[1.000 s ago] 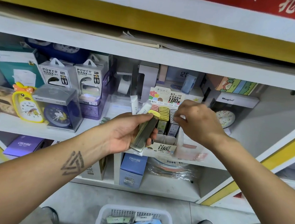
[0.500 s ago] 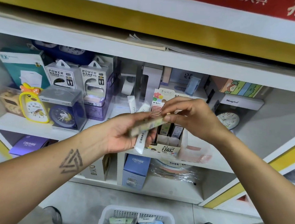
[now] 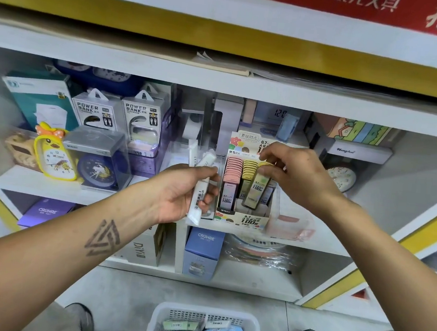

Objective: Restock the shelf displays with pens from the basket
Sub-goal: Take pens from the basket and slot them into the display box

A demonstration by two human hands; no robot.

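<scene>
A cardboard display box (image 3: 243, 219) on the middle shelf holds rows of slim pink and yellow cases. My right hand (image 3: 294, 173) pinches the top of a yellow-green case (image 3: 257, 190), which stands tilted in the box's right-hand row. My left hand (image 3: 183, 191) is just left of the box and grips a white tube-shaped pack (image 3: 199, 192). A second white pack stands behind it. Below, on the floor, a white basket (image 3: 161, 318) holds several flat pastel packs and pens.
Power bank boxes (image 3: 117, 114), a yellow duck clock (image 3: 55, 155) and a blue clock in a clear case (image 3: 98, 166) fill the shelf's left. A round clock (image 3: 342, 177) sits at right. Blue and purple boxes stand on the lower shelf. My shoes flank the basket.
My right hand took the yellow-green case from my left hand and carried it right into the display box. My left hand now holds only the white pack.
</scene>
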